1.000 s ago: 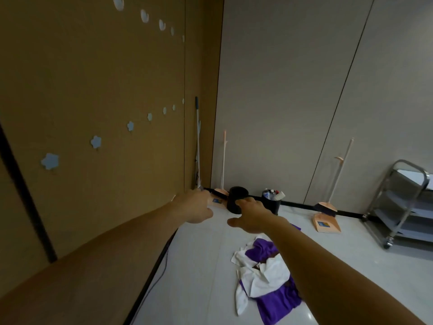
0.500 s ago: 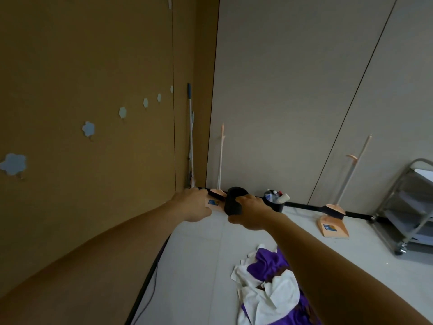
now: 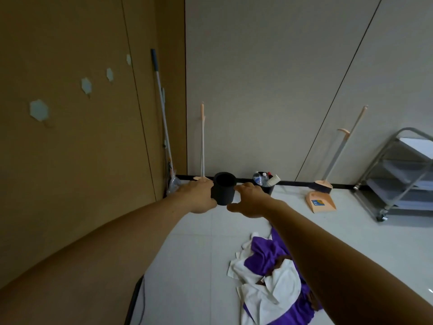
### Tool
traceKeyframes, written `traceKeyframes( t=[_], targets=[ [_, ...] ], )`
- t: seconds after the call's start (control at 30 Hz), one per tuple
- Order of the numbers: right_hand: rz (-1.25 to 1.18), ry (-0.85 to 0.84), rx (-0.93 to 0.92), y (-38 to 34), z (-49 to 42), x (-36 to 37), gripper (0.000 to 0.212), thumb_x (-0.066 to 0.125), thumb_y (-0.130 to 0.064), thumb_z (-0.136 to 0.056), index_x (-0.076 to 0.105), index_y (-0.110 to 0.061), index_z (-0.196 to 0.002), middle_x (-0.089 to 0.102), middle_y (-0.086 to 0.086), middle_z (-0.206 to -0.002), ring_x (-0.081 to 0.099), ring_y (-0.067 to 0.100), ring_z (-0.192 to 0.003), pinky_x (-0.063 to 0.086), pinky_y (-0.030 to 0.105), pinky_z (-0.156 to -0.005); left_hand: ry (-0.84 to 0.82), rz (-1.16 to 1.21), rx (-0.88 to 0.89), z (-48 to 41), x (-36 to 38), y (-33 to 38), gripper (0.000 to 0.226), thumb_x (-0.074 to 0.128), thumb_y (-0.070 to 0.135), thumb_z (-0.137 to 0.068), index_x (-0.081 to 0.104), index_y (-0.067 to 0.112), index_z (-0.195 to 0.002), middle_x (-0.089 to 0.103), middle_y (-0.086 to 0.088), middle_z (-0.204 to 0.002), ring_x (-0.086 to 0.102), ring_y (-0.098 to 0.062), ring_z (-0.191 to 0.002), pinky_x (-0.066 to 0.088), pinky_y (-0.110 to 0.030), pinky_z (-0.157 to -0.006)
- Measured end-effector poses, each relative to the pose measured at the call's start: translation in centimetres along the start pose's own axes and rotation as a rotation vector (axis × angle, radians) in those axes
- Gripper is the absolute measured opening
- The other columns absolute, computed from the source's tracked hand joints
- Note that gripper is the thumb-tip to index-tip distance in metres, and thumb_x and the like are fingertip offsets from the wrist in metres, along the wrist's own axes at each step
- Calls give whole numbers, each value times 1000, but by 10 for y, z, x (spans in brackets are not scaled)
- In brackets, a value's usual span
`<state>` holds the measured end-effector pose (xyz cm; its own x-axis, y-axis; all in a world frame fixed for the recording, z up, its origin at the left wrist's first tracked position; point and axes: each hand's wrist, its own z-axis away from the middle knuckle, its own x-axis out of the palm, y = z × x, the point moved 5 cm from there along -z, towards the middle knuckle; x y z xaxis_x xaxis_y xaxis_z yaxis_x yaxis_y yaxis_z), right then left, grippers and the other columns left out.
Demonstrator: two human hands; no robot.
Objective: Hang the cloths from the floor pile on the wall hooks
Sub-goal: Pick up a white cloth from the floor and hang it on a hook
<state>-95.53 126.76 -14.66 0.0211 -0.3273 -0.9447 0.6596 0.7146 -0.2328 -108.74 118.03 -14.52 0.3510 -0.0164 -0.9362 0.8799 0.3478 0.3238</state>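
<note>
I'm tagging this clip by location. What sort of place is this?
Probably a cleaning or utility room: a mop leans upright, a dustpan and brush stand nearby, and a wheeled metal cart sits at right.
</note>
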Motion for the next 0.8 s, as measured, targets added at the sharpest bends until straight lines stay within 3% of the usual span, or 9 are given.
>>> traceKeyframes(
  t=[0.13,0.33,0.5,0.8],
  targets=[
    [-29,-21,60,35,-72,11,67,62,-53,-86,40,-21,-141,47,13,-137,49,32,-120,42,37,-93,-47,-23,9,-77,17,-7,43,58,41,-83,48,23,-120,54,-3,-112,56,-22,-91,54,-41,-81],
    [-129,-132,169,96,-156,41,76,60,-55,-86,31,-19,-147,35,11,-150,40,33,-132,40,45,-106,-166,-55,-22,-190,56,-16,50,55,38,-88,42,21,-133,53,-5,-121,56,-21,-95,52,-40,-85],
    [-164,-236,332,169,-178,70,79,57,-55,-87,29,-17,-150,33,13,-152,36,35,-135,36,47,-109,-356,-96,13,-261,123,-2,68,51,44,-88,26,22,-148,37,-7,-148,45,-30,-126,42,-40,-97],
    [-337,-342,708,280,-181,145,69,58,-51,-89,39,-10,-141,37,19,-146,38,37,-132,34,43,-110,-669,-131,301,-359,254,52,57,51,41,-86,39,18,-137,46,-10,-139,50,-32,-120,42,-38,-91]
  ],
)
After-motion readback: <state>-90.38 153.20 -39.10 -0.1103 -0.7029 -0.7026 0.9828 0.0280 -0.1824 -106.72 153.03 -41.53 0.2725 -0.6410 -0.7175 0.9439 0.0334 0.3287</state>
